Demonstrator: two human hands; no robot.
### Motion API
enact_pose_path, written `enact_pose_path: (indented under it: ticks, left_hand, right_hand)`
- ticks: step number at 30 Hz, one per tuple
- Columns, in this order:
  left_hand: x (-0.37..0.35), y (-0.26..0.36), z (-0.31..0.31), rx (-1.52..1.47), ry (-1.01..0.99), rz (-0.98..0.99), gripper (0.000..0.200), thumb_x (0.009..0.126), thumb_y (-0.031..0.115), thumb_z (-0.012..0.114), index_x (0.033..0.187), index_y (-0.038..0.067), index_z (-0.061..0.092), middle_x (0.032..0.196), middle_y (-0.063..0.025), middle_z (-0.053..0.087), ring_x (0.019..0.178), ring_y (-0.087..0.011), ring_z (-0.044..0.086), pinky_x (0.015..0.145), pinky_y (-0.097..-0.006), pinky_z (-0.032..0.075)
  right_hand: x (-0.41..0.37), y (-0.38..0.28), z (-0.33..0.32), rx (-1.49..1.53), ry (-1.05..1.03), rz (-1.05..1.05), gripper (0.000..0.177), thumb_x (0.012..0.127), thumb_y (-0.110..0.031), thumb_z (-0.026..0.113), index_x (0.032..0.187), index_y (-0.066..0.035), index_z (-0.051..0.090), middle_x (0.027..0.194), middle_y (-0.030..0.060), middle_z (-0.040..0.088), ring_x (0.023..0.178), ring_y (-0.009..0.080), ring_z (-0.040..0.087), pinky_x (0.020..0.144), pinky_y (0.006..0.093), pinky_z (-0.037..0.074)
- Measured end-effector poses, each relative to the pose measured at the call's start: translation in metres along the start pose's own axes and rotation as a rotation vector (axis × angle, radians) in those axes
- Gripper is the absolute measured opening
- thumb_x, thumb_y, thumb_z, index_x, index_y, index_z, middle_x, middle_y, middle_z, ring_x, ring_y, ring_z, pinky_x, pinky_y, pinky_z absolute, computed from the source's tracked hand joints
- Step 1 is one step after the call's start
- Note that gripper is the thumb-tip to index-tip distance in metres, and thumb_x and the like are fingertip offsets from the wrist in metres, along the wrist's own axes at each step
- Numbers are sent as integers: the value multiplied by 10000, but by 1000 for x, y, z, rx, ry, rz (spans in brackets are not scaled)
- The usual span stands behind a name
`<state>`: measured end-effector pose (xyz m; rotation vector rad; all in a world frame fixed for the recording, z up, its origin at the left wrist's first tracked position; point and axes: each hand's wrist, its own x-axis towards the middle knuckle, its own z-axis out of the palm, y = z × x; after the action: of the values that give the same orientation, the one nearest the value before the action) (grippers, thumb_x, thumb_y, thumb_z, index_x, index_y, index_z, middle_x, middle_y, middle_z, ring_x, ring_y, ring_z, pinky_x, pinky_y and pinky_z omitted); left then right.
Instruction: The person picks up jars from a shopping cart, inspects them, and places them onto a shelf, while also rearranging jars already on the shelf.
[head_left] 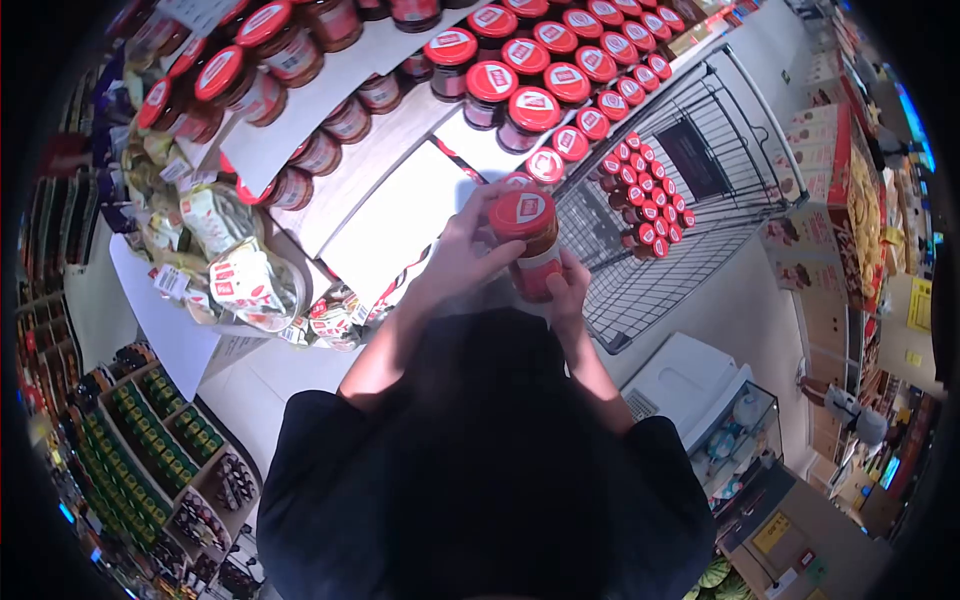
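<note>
A glass jar (pixel 532 245) with a red lid and dark red contents is held upright in front of my chest. My left hand (pixel 462 250) wraps its upper left side, fingers reaching over the lid edge. My right hand (pixel 568 290) cups the jar's lower right side from below. Just behind the jar, a white shelf (pixel 400 215) carries rows of matching red-lidded jars (pixel 530 80).
A wire shopping cart (pixel 700 170) stands to the right with several small red-capped jars (pixel 645 195) in it. Bagged snacks (pixel 235 270) fill a bin at left. Low shelving of bottles (pixel 150 440) sits lower left; boxed goods (pixel 840 200) line the right.
</note>
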<state>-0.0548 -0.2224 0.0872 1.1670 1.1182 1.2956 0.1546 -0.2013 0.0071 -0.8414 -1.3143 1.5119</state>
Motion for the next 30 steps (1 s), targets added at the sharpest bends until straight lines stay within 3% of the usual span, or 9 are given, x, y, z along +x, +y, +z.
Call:
enact_pose_path:
  ticks: [3, 6, 10, 12, 15, 16, 19, 24, 30]
  left_hand:
    - [-28, 23, -28, -189, 139, 27, 678, 838, 137, 794, 1416, 55, 449, 1337, -129, 601, 1185, -199, 626, 1005, -363, 513]
    - [-52, 61, -61, 143, 216, 192, 706, 820, 143, 816, 1417, 56, 449, 1295, -124, 629, 1192, -198, 621, 1027, -356, 495]
    - [-81, 97, -84, 255, 379, 99, 732, 805, 112, 801, 1439, 59, 437, 1310, -126, 604, 1213, -196, 595, 1048, -355, 470]
    - [-89, 113, -90, 285, 542, 72, 731, 809, 120, 804, 1438, 66, 435, 1322, -126, 601, 1217, -201, 596, 1029, -350, 483]
    - [-99, 123, -104, 282, 719, 136, 730, 832, 195, 818, 1427, 28, 429, 1306, -147, 610, 1193, -211, 613, 990, -339, 509]
    - [-97, 122, -116, 237, 773, 204, 731, 843, 231, 821, 1417, 3, 431, 1297, -156, 614, 1178, -212, 622, 991, -338, 508]
    - [-96, 136, -146, 515, 945, 229, 686, 874, 330, 809, 1352, -45, 491, 1269, -167, 637, 1149, -211, 636, 991, -341, 503]
    - [-77, 144, -211, 784, 965, 264, 700, 839, 372, 829, 1342, -35, 562, 1193, -181, 707, 1068, -232, 700, 943, -358, 535]
    - [-64, 156, -256, 901, 886, 292, 833, 789, 324, 870, 1448, -28, 501, 1242, -192, 700, 1123, -211, 686, 904, -341, 554]
  right_hand:
    - [12, -9, 43, 215, -322, 137, 690, 924, -467, 593, 1278, 125, 579, 1145, 143, 685, 1030, 181, 647, 918, 305, 503]
    - [32, -18, 84, 290, -528, 162, 738, 927, -503, 574, 1294, 137, 559, 1158, 166, 684, 1043, 206, 658, 921, 310, 509]
    - [47, -36, 147, 283, -554, 192, 871, 868, -637, 534, 1321, 107, 517, 1153, 191, 669, 1010, 253, 698, 863, 334, 567]
    - [61, -38, 165, 299, -694, 163, 811, 890, -564, 556, 1339, 109, 496, 1159, 167, 658, 1007, 215, 682, 867, 312, 560]
    - [73, -49, 210, 182, -613, -67, 463, 905, -201, 697, 1266, 62, 577, 1106, 85, 623, 1025, 154, 620, 927, 308, 503]
    - [78, -49, 224, 230, -631, -72, 470, 892, -164, 735, 1269, 66, 574, 1109, 86, 602, 1048, 159, 608, 932, 307, 494]
    - [96, -58, 266, 30, -589, -481, 537, 849, -196, 823, 1254, 69, 590, 1125, 120, 608, 1044, 191, 617, 922, 320, 500]
    - [134, -34, 318, -68, -510, -560, 636, 851, -295, 828, 1314, 62, 576, 1197, 193, 638, 1088, 321, 652, 950, 385, 507]
    - [145, -57, 330, -351, -394, -713, 573, 878, -211, 775, 1338, 49, 553, 1274, 225, 593, 1207, 359, 598, 985, 414, 495]
